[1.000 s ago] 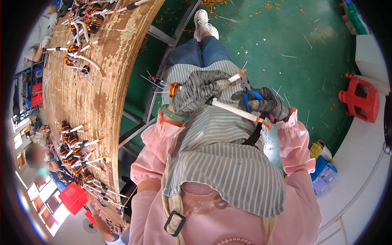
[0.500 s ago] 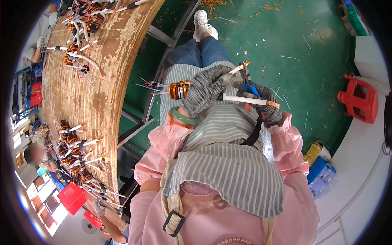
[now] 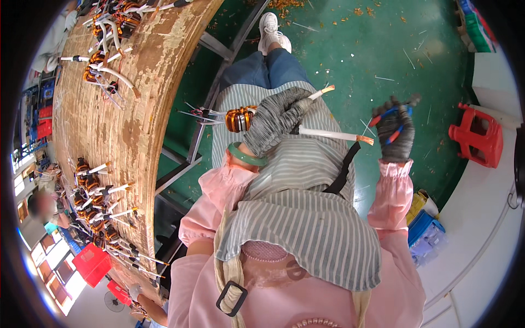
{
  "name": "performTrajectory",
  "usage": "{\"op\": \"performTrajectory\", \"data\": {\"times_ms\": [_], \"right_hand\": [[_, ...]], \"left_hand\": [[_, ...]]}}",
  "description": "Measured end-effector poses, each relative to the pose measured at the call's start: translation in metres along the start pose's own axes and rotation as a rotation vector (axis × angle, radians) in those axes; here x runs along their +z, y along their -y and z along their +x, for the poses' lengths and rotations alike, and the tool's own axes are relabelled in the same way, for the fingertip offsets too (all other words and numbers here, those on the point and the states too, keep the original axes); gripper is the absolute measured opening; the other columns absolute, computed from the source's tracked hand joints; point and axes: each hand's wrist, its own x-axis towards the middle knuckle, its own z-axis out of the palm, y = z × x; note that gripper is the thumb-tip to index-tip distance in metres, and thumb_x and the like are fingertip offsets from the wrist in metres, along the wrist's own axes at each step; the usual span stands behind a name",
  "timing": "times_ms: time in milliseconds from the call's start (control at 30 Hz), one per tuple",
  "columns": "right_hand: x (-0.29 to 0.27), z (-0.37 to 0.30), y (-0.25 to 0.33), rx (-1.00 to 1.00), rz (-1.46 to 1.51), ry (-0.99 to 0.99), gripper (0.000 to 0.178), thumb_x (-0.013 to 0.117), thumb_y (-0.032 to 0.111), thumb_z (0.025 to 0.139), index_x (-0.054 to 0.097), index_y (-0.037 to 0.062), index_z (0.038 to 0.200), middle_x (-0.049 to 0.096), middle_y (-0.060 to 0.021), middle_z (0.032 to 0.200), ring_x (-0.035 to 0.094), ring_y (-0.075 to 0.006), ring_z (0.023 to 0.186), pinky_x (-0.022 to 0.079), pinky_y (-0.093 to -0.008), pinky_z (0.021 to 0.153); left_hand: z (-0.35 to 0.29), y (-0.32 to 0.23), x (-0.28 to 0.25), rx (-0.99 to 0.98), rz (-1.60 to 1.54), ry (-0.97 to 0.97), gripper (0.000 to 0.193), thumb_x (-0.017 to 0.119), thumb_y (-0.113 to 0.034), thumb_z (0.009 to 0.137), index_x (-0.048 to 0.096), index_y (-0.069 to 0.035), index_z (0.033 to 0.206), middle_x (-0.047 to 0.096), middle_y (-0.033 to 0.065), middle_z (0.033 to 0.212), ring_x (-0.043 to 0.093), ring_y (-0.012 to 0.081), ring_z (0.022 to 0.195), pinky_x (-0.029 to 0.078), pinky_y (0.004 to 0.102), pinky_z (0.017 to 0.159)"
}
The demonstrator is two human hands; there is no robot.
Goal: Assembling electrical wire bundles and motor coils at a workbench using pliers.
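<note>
My left hand (image 3: 273, 121), in a grey knitted glove, is closed round a toroidal coil (image 3: 238, 119) wound with orange copper wire. Thin wires trail from its left side. Two white-sleeved leads reach out to the right past the fingers; the upper lead (image 3: 317, 94) and the lower lead (image 3: 334, 135) both end in bare copper. Off to the right, above the green floor, my gloved right hand (image 3: 395, 143) grips pliers with blue and red handles (image 3: 389, 112). Their jaws are dark and hard to make out. They are apart from the leads.
A worn wooden bench (image 3: 147, 71) runs along the left, with several similar coils (image 3: 98, 208) on it. Red stool (image 3: 477, 136) and blue bin (image 3: 424, 227) stand at the right. Clippings lie on the green floor (image 3: 355, 33). Other people are beyond the bench.
My right hand has moved right and away from the leads, taking the pliers with it. The dark jaws were at the upper lead's end before. My left hand and the coil have hardly moved.
</note>
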Motion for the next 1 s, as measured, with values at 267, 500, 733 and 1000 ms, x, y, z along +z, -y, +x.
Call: {"op": "performTrajectory", "data": {"times_ms": [267, 500, 733, 1000], "right_hand": [[0.022, -0.098, -0.057, 0.235, -0.073, 0.394, 0.055, 0.068, 0.022, 0.077, 0.043, 0.0019, 0.121, 0.051, -0.0072, 0.088, 0.048, -0.0201, 0.08, 0.04, -0.0342, 0.076], [0.024, -0.083, -0.051, 0.093, -0.098, 0.364, 0.031, 0.061, 0.027, 0.085, 0.051, 0.0065, 0.106, 0.043, 0.0001, 0.072, 0.04, -0.0145, 0.069, 0.036, -0.0334, 0.07], [0.032, -0.079, -0.054, 0.064, -0.105, 0.385, 0.021, 0.063, 0.018, 0.083, 0.055, 0.0053, 0.096, 0.051, -0.0038, 0.074, 0.048, -0.0192, 0.069, 0.043, -0.0393, 0.069], [0.033, -0.076, -0.038, 0.072, -0.152, 0.302, 0.022, 0.065, 0.02, 0.08, 0.052, 0.0079, 0.093, 0.047, -0.0008, 0.072, 0.044, -0.0155, 0.065, 0.039, -0.0357, 0.066]], "left_hand": [[0.0, 0.01, 0.006, 0.165, 0.093, -0.003, 0.026, 0.053, -0.02, 0.088, 0.059, 0.0, 0.104, 0.059, 0.0056, 0.086, 0.054, 0.0109, 0.071, 0.045, 0.025, 0.062], [0.004, 0.012, 0.022, 0.196, 0.327, 0.027, 0.028, 0.056, -0.024, 0.088, 0.058, -0.003, 0.107, 0.062, 0.0098, 0.081, 0.059, 0.0126, 0.064, 0.048, 0.0269, 0.059], [-0.003, 0.016, 0.012, 0.062, 0.214, 0.059, 0.026, 0.055, -0.024, 0.089, 0.06, -0.005, 0.105, 0.062, 0.0094, 0.082, 0.059, 0.0155, 0.069, 0.047, 0.029, 0.062], [-0.002, 0.005, 0.013, 0.102, 0.452, 0.105, 0.029, 0.053, -0.024, 0.089, 0.057, -0.006, 0.111, 0.063, 0.0067, 0.085, 0.059, 0.0155, 0.067, 0.047, 0.0285, 0.063]]}}
